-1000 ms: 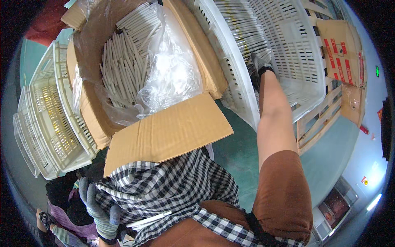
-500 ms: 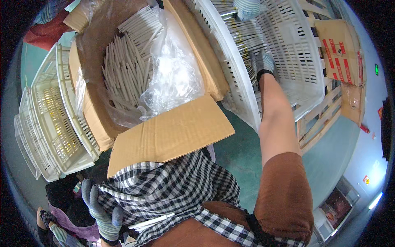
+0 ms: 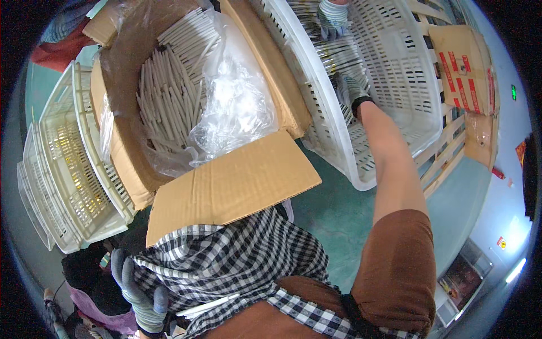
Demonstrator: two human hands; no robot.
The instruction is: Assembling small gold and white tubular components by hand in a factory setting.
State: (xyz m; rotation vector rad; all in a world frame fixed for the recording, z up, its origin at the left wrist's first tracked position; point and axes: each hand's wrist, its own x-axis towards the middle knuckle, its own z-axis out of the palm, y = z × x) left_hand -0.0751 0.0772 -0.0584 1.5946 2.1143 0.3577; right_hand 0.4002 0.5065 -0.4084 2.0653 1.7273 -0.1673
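Note:
My right hand (image 3: 351, 93), in a grey and striped glove, reaches into a white plastic crate (image 3: 361, 169). Its fingers look stretched out against a bundle of thin, shiny sticks (image 3: 353, 59) lying there; the fingertips are partly hidden. Another person's gloved hand (image 3: 332, 20) is over the far part of these sticks. Low at the left, my left hand (image 3: 141, 294), gloved alike, has its fingers and thumb apart with nothing in them. It is beside my black-and-white checked apron (image 3: 243, 248). A few white sticks (image 3: 208, 305) lie on the apron near that hand.
An open cardboard box (image 3: 231, 186) lined with clear plastic (image 3: 237, 96) holds many white sticks (image 3: 169, 96). Pale crates (image 3: 73, 169) stand to its left. Right of the white crate are a wooden pallet (image 3: 446, 152) and another carton (image 3: 463, 73).
My right hand has shifted slightly left over the sticks. The other person's hand has moved down into fuller view, and the white crate's near end shows more. My left hand stays almost still.

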